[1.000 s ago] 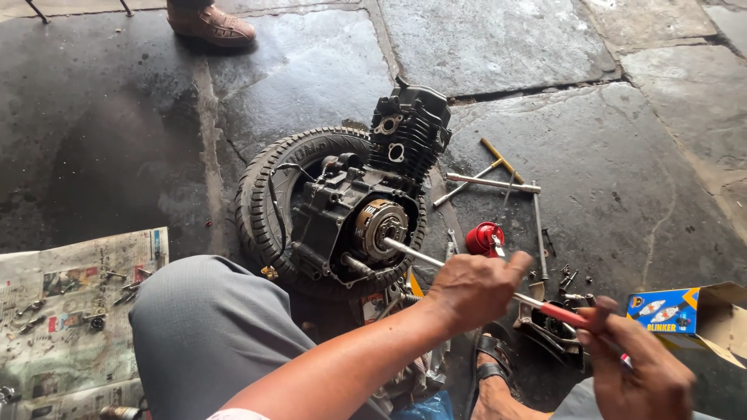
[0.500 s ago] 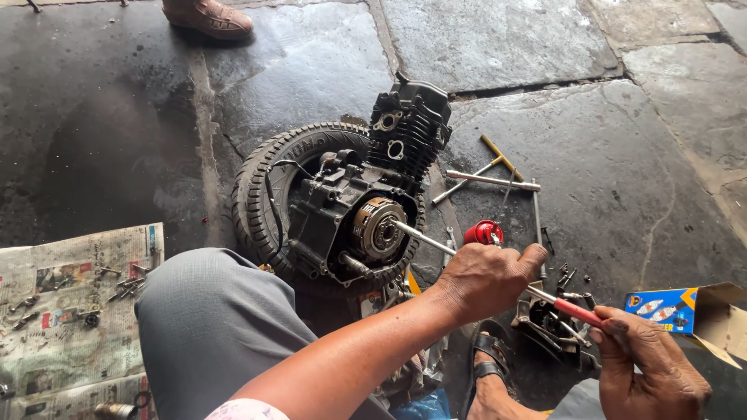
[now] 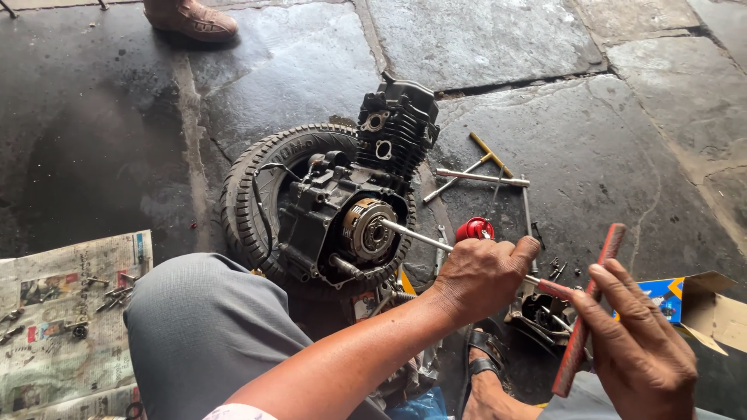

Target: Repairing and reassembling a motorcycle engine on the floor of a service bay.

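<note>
A left hand [image 3: 484, 274] clamps its grip around a long metal wrench [image 3: 416, 236] seated in the clutch of a black engine [image 3: 350, 210] resting on a tyre [image 3: 253, 187] on the stone floor [image 3: 607, 163]. The right hand [image 3: 638, 342] closes on the tool's red-handled crossbar [image 3: 587, 311], just beside a small cardboard box [image 3: 700, 307]

Floor: large grey stone slabs [image 3: 498, 39], uneven in shape, with dark joints running between them.
Surface: the slabs at left and centre look darker, damp or oil-stained [image 3: 85, 155]; the ones at upper right are paler and dry.
Light: soft daylight, no hard shadows, a dull sheen on the dark patch.
Left edge: a sheet of newspaper [image 3: 54, 334] lies flat on the stone, with small metal parts scattered on it.
Top edge: a brown shoe [image 3: 191, 17] of another person stands on the slabs.
Right edge: an open cardboard box [image 3: 712, 311] sits on the floor.
Walls, windows, furniture: out of view.
</note>
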